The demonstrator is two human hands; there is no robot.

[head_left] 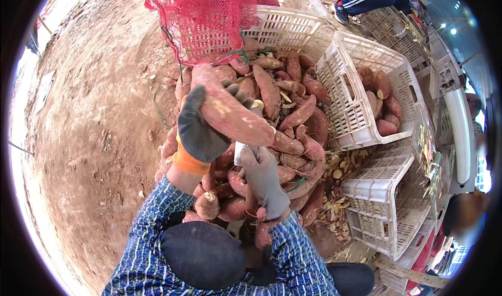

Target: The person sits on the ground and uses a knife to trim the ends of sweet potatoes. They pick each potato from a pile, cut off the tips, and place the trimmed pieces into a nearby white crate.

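My left hand (pixel 201 126), in a dark grey glove with an orange cuff, grips a long pink sweet potato (pixel 235 115) held diagonally above a heap of sweet potatoes (pixel 269 92) with loose roots and green bits. Just below it my right hand (pixel 261 178), in a grey glove, is closed on a flat, pale knife (pixel 240 150); its blade is partly hidden by the potato and my hands. The potato's lower right end has a pale tip.
A red mesh sack (pixel 209 18) lies over white crates at the back. Right are a crate (pixel 342 110) holding sweet potatoes, a tipped crate (pixel 371 191) and pale peelings (pixel 340 173). A person's striped trouser leg (pixel 361 3) shows top right. Dirt ground (pixel 94 113) stretches left.
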